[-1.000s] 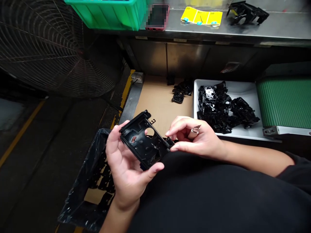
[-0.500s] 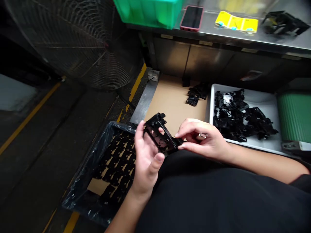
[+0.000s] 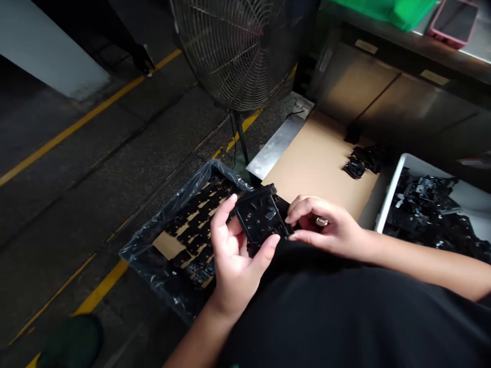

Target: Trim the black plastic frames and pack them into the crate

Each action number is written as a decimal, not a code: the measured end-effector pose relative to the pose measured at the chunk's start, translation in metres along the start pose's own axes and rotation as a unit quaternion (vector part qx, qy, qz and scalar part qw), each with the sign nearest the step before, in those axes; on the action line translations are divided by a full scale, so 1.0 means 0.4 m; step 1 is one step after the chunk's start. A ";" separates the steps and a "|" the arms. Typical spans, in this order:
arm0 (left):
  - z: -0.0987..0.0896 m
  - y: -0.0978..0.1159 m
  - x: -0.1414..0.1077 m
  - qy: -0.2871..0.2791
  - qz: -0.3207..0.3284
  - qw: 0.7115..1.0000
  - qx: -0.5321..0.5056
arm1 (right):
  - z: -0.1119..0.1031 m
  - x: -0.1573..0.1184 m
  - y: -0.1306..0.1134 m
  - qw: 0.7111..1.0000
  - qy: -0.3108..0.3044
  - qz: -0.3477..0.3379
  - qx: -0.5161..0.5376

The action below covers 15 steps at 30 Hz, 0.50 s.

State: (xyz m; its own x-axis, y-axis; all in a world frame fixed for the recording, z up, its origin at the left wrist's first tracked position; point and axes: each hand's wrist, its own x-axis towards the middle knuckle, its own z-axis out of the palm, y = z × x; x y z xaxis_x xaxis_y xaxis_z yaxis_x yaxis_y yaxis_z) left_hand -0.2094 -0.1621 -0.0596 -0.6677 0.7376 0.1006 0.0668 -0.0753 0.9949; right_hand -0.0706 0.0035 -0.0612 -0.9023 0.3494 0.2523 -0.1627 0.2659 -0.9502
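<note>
Between my two hands is a black moulded plastic part (image 3: 261,217), a flat plate with small holes and a raised rim along its edges. My left hand (image 3: 233,255) grips it from the left, thumb at the lower edge and fingers around the far side. At its right edge, the thumb and forefinger of my right hand (image 3: 324,222) pinch a corner; a ring is on one finger. Behind and below lies a crate lined with clear plastic (image 3: 148,255), holding rows of similar black parts (image 3: 195,235) on cardboard.
A cardboard sheet (image 3: 310,161) carries several black parts (image 3: 360,161) near the metal cabinet (image 3: 383,87). To the right, a white bin (image 3: 387,191) holds a heap of black parts. A standing fan (image 3: 245,56) is beyond the crate. A phone (image 3: 454,23) and green bin (image 3: 402,10) sit above.
The view has swung left, so the crate and fan appear further right. The black part has been turned so its flat face shows more. Both hands still hold it.
</note>
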 end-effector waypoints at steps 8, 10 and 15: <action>-0.050 -0.036 0.015 0.006 -0.005 1.000 0.003 | 0.048 0.043 0.014 0.998 -0.009 0.067 0.015; -0.063 -0.044 0.019 0.006 -0.007 1.000 -0.001 | 0.060 0.050 0.019 0.996 -0.014 0.083 0.021; -0.092 -0.059 0.025 0.022 -0.006 1.000 -0.007 | 0.088 0.073 0.027 0.994 -0.021 0.102 0.033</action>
State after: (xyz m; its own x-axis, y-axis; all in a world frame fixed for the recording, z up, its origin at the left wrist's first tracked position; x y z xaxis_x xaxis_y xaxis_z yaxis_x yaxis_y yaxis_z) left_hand -0.2448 -0.1775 -0.0823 -0.6998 0.7089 0.0881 0.0480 -0.0764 0.9959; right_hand -0.1129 -0.0149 -0.0706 -0.9347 0.3525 0.0464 0.0012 0.1336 -0.9910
